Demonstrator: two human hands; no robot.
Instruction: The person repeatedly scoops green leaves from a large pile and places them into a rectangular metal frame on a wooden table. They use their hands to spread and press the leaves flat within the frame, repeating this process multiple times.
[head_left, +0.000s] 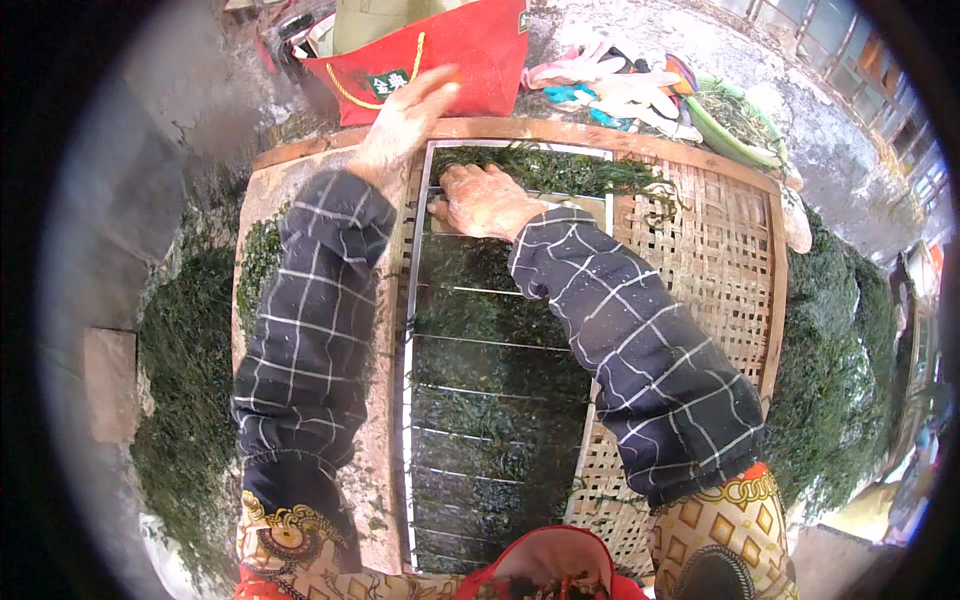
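Note:
A long white frame (409, 375) with thin crossbars lies on a woven bamboo tray, its sections filled with dark green seaweed (487, 315). My right hand (487, 201) lies palm down near the frame's far left part, fingers close together over a section's edge by the seaweed; whether it holds anything under the palm is hidden. My left hand (412, 112) is raised beyond the tray's far left edge, before a red bag, slightly blurred, fingers extended, nothing seen in it. More seaweed (555, 169) fills the farthest section and spills over the right rail.
The wood-rimmed bamboo tray (705, 262) extends to the right. Heaps of seaweed (187, 360) flank it on both sides. Beyond stand a red bag (465, 60) with a yellow cord, a pile of gloves (637, 90) and a green basket (772, 154).

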